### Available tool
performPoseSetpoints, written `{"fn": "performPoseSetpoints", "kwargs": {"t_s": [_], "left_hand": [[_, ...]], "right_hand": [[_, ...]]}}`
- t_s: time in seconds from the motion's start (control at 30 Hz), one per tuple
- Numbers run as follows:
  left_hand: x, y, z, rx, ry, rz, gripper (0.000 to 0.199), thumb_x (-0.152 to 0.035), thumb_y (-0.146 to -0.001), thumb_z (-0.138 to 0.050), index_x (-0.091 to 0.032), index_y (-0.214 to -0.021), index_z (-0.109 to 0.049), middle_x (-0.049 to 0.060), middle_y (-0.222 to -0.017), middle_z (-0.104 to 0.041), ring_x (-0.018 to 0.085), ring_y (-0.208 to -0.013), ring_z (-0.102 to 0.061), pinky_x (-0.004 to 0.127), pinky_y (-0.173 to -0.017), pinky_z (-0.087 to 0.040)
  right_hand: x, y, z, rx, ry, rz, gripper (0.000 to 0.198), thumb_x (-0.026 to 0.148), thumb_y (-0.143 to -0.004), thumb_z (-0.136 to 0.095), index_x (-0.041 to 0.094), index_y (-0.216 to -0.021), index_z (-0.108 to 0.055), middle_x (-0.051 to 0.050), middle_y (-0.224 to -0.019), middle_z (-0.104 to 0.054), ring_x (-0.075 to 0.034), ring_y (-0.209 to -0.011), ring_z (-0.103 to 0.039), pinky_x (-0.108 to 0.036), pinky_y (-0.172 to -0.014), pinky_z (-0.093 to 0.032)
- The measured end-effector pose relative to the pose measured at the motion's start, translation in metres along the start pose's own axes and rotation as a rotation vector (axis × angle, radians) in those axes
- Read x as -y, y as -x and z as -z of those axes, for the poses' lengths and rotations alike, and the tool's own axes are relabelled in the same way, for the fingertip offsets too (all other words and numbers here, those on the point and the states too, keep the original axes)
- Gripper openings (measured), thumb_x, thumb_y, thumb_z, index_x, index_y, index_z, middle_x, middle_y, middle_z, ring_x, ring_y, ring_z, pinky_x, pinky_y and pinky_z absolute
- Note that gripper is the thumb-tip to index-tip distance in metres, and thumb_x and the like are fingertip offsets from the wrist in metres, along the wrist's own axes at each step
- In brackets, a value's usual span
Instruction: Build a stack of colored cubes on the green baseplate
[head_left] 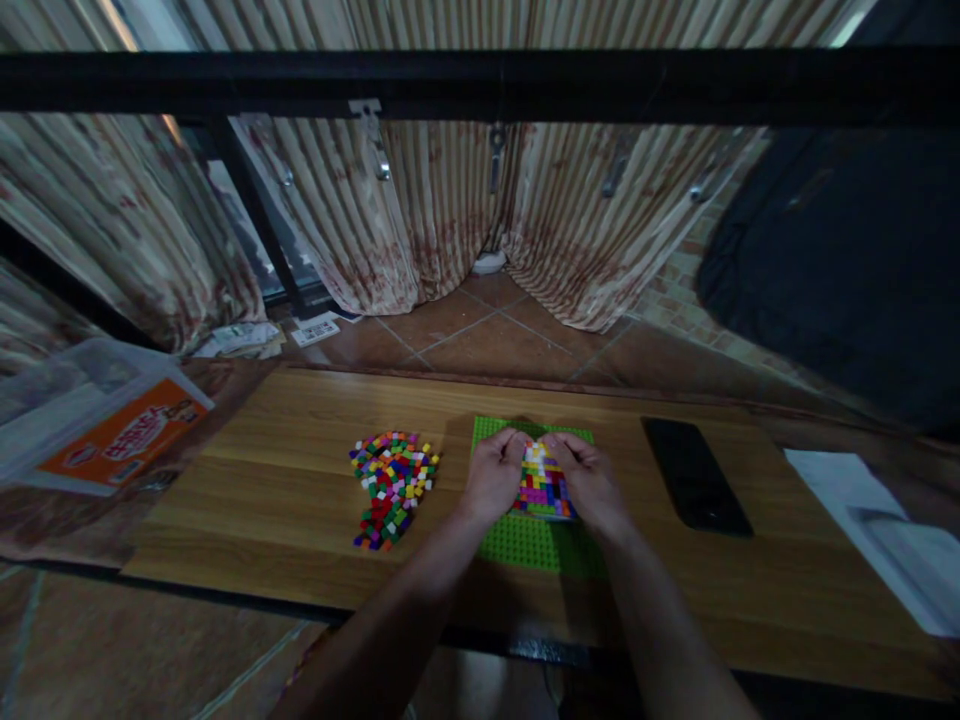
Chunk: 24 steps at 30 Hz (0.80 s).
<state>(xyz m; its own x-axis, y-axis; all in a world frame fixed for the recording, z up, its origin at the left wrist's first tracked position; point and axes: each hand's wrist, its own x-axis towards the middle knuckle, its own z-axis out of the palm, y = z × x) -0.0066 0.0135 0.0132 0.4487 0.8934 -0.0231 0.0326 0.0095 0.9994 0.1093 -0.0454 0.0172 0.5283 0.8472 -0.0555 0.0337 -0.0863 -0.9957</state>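
A small panel of coloured toy bricks [541, 492], with rows of yellow, white, red, purple, blue and orange, lies between my hands. Below it spreads a green studded baseplate [525, 545]. My left hand [495, 470] grips the panel's left side, fingers curled and thumb near the top edge. On the opposite side my right hand [589, 478] is closed the same way, its thumb also by the top edge. The fingertips are partly hidden. Whether the panel touches the baseplate I cannot tell.
Loose coloured bricks [394, 480] lie piled on the wooden table [262, 480] to the left. A black phone-like slab [694, 475] rests at right, beyond it white paper [847, 510]. A clear plastic box [97, 400] with an orange label stands off the left end.
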Motion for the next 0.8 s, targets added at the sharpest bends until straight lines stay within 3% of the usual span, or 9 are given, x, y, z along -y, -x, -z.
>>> {"fn": "performPoseSetpoints", "kwargs": {"t_s": [0.1,0.17,0.3,0.47,0.6,0.7,0.8], "left_hand": [[-0.002,0.003,-0.003,-0.024,0.021,0.041,0.028,-0.036,-0.086,-0.047,-0.017,-0.077,-0.065,-0.002,-0.064,-0.060,0.012,-0.059,-0.053,0.021,-0.057,-0.042],[-0.005,0.005,-0.004,-0.069,0.039,0.058,0.031,-0.037,-0.089,-0.045,-0.018,-0.087,-0.069,0.002,-0.079,-0.069,0.015,-0.071,-0.061,0.024,-0.066,-0.047],[-0.011,0.005,0.004,-0.166,0.093,0.013,0.037,-0.041,-0.091,-0.044,-0.017,-0.098,-0.070,0.009,-0.106,-0.072,0.020,-0.101,-0.064,0.031,-0.092,-0.047],[-0.021,0.005,0.033,-0.288,0.313,0.034,0.041,-0.047,-0.088,-0.050,-0.012,-0.095,-0.069,0.014,-0.102,-0.072,0.021,-0.094,-0.067,0.034,-0.091,-0.049],[-0.032,0.005,0.059,-0.365,0.375,0.020,0.042,-0.051,-0.083,-0.056,-0.011,-0.090,-0.069,0.011,-0.089,-0.073,0.018,-0.081,-0.068,0.032,-0.082,-0.051],[-0.038,0.006,0.078,-0.470,0.399,-0.008,0.040,-0.050,-0.082,-0.057,-0.012,-0.089,-0.069,0.009,-0.083,-0.072,0.015,-0.073,-0.066,0.029,-0.076,-0.051],[-0.042,0.008,0.093,-0.501,0.449,-0.006,0.034,-0.044,-0.081,-0.059,-0.011,-0.086,-0.068,0.007,-0.080,-0.071,0.011,-0.067,-0.063,0.026,-0.072,-0.050]], "right_hand": [[0.000,0.002,0.001,0.014,0.001,-0.023,0.044,0.061,-0.071,-0.067,0.018,-0.082,-0.073,-0.003,-0.073,-0.070,-0.018,-0.066,-0.061,-0.028,-0.062,-0.047],[0.000,0.002,0.003,-0.015,-0.011,-0.029,0.046,0.061,-0.072,-0.066,0.019,-0.088,-0.073,-0.005,-0.081,-0.072,-0.019,-0.073,-0.064,-0.030,-0.068,-0.050],[0.000,-0.003,0.010,-0.222,-0.140,0.012,0.041,0.056,-0.072,-0.068,0.020,-0.090,-0.073,-0.006,-0.091,-0.073,-0.020,-0.085,-0.066,-0.031,-0.076,-0.050],[0.006,-0.011,0.021,-0.468,-0.247,0.166,0.027,0.043,-0.072,-0.072,0.017,-0.078,-0.070,-0.002,-0.075,-0.067,-0.015,-0.073,-0.063,-0.028,-0.070,-0.049],[0.023,0.004,0.008,-0.569,-0.097,0.389,0.021,0.036,-0.079,-0.068,0.016,-0.080,-0.070,-0.001,-0.072,-0.065,-0.014,-0.070,-0.062,-0.030,-0.071,-0.049],[0.037,0.029,-0.016,-0.516,0.075,0.549,0.018,0.034,-0.084,-0.062,0.017,-0.085,-0.070,-0.004,-0.081,-0.069,-0.017,-0.076,-0.064,-0.033,-0.075,-0.050],[0.041,0.053,-0.044,-0.251,0.296,0.659,0.012,0.025,-0.087,-0.058,0.021,-0.089,-0.070,-0.004,-0.086,-0.070,-0.017,-0.081,-0.064,-0.032,-0.076,-0.050]]}}
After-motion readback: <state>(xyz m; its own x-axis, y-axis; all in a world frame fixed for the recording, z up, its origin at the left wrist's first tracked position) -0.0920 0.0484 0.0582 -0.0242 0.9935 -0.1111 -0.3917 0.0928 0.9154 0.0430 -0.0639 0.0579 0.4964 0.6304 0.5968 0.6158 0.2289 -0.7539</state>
